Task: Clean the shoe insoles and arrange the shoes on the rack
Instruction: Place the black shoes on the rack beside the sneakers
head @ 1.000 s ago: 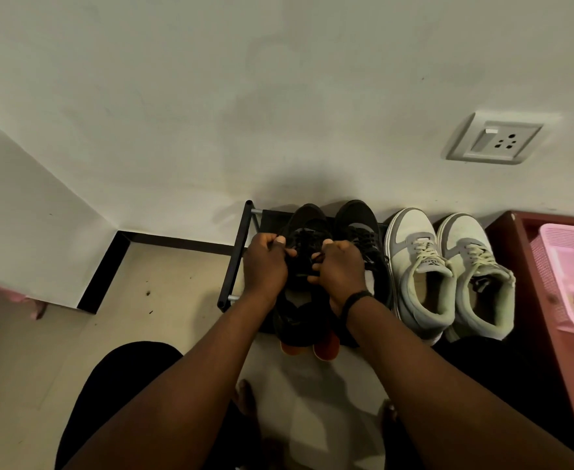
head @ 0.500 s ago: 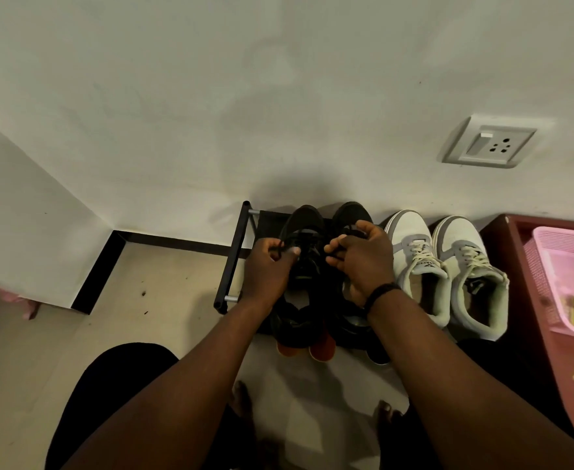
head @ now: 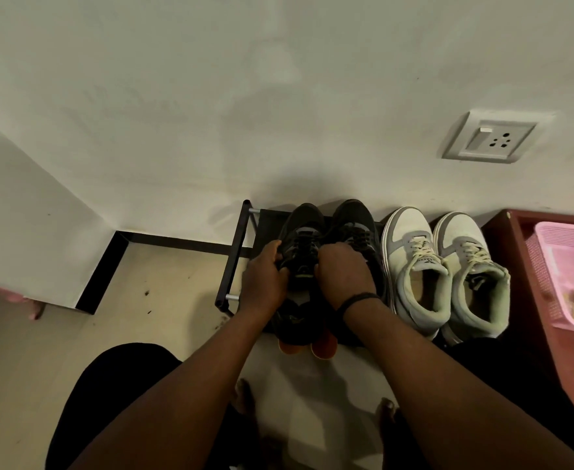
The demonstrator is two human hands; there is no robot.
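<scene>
The left hand (head: pixel 265 278) was curled around the left side of the left black shoe (head: pixel 301 239), fingers pressed against its laces. The right hand (head: pixel 344 271) was curled over the tongue area between that shoe and the right black shoe (head: pixel 356 225); whether it pinched a lace or only the upper could not be told, since the dark material swallowed the detail.

Both black shoes sat on the top tier of the rack (head: pixel 236 252), toes toward the wall, touching each other. Just beside them on the right stood the white and grey pair (head: pixel 444 266), also toes to the wall. Below the black shoes, orange soles (head: pixel 307 346) poked out at the rack's front edge, apparently from a lower level.

The likely trouble was crowding. A sideways tug on the black shoe would probably shove its partner into the white pair and skew the row. Pulling it toward the body could tip the heel off the front rail, dropping it near the person's bare feet (head: pixel 244 398). The dim light also made it easy to miss dirt inside a dark shoe.

A pink basket (head: pixel 550 252) sat on a maroon surface far right.
</scene>
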